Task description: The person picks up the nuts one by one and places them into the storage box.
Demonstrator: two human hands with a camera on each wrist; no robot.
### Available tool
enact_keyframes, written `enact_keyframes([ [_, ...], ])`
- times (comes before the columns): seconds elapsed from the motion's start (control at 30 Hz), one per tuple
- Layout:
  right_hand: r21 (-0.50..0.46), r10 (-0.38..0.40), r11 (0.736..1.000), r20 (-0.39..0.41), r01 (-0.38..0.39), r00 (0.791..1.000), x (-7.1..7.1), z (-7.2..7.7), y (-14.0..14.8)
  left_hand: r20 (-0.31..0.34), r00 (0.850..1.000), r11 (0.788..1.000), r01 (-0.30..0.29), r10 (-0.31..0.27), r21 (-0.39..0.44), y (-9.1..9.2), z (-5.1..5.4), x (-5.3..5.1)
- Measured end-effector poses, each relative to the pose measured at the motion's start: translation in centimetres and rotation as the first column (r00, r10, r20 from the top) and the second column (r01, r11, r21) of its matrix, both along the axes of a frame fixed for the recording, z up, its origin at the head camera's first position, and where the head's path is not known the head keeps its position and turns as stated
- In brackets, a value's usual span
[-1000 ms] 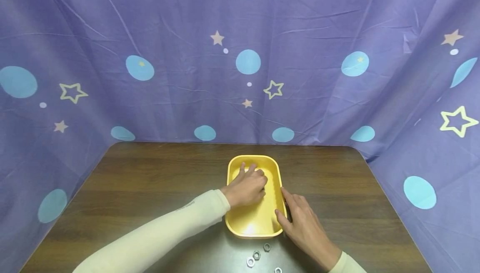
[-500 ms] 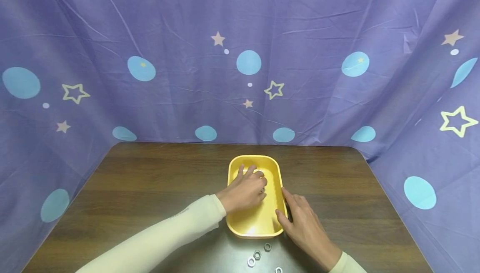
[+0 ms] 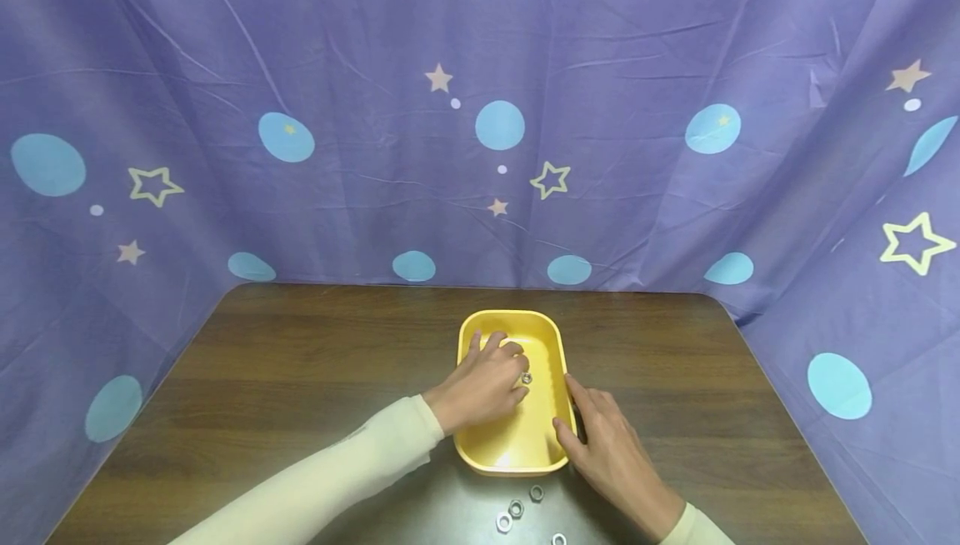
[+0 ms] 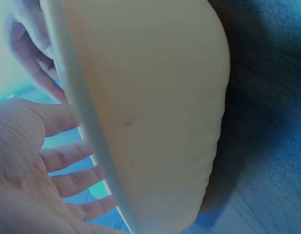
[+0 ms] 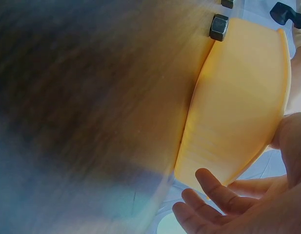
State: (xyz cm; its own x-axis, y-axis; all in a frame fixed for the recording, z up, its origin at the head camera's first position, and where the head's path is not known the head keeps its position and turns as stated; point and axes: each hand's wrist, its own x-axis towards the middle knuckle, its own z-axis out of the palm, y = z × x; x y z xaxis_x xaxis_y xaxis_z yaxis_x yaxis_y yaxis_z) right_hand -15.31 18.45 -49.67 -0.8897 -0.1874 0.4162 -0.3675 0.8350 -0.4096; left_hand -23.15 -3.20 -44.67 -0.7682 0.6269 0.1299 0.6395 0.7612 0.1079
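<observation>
A yellow tray (image 3: 517,470) sits on the table. My left hand (image 3: 480,387) is inside it, palm down, its fingers spread and loosely bent. A metal nut (image 3: 527,377) lies on the tray floor just beside my index finger, apart from the thumb. The left wrist view has this hand (image 4: 52,170) behind the tray's wall (image 4: 150,112), several fingertips hidden by the rim. At the tray's right side rests my right hand (image 3: 611,449), thumb tip over the rim and index finger along the outside. Its fingers are nearly straight in the right wrist view, beside the tray wall (image 5: 238,107).
Several loose nuts (image 3: 516,509) lie on the table in front of the tray; one (image 5: 219,27) stands near the tray's end in the right wrist view. The wooden table (image 3: 337,337) backs onto a purple curtain (image 3: 360,153) with stars and blue dots.
My left hand has drawn back slightly to the left and loosened its fingers, letting go of the nut, which now shows on the tray floor. The right hand stays at the rim.
</observation>
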Motion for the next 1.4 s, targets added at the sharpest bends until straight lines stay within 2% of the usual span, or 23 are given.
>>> enact_keyframes([
  [0.33,0.000,0.003,1.000,0.010,-0.003,1.000,0.1,0.0,0.0,-0.031,0.999,0.998,-0.027,0.029,0.062,-1.1,0.3,0.7],
  [0.73,-0.002,0.001,1.000,0.010,-0.001,1.000,0.2,0.2,0.0,-0.085,0.996,0.997,-0.029,0.034,0.067,-1.8,-0.1,1.6],
  [1.23,-0.008,-0.011,1.000,0.043,0.011,0.999,0.3,0.3,-0.1,-0.084,0.993,0.986,-0.068,0.081,0.154,-2.6,-0.4,2.2],
  [1.4,-0.007,-0.009,1.000,0.040,0.009,0.999,0.3,0.3,-0.1,-0.111,0.990,0.982,-0.067,0.088,0.179,-2.9,-0.4,2.3],
])
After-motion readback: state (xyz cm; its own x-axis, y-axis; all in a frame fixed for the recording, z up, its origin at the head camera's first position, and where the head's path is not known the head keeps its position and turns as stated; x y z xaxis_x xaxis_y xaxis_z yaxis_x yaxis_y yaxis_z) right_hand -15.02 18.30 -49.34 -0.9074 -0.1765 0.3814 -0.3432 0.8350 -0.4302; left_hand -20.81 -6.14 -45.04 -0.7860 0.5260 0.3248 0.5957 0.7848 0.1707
